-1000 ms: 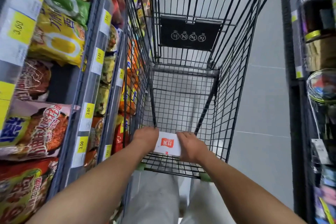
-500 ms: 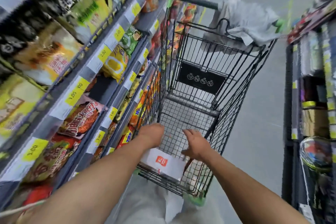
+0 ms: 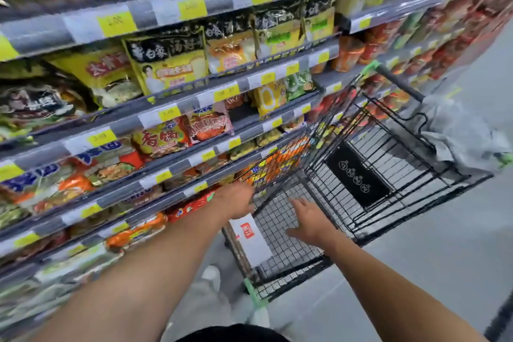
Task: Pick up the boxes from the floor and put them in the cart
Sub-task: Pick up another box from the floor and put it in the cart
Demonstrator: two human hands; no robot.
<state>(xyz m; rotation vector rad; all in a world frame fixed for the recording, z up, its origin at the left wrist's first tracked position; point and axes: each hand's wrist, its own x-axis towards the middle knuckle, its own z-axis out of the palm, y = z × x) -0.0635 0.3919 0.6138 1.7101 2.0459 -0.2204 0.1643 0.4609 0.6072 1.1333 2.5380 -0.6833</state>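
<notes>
The white box (image 3: 249, 239) with its red label now lies inside the cart (image 3: 388, 175), low in the centre of the frame, resting against the basket's near-left wire wall; a second ago both hands were gripping it at the cart's near edge, and half a second ago it was just being set down on the mesh floor. The right hand (image 3: 311, 222) has let go: it hovers over the mesh to the right of the box with fingers spread and released, clearly apart from it. The left hand (image 3: 236, 200) sits at the box's upper end, near the cart's left rim; its fingers are hidden behind the back of the hand, so I cannot tell whether they are released or touching the box or the wire. The view has also swung toward the shelves (image 3: 166, 119) of packaged food filling the upper left, which suggests the person is turning away from the basket. In my judgement this box counts as delivered, and the next step is to look down for another box on the floor (image 3: 416, 272); none shows in this view
</notes>
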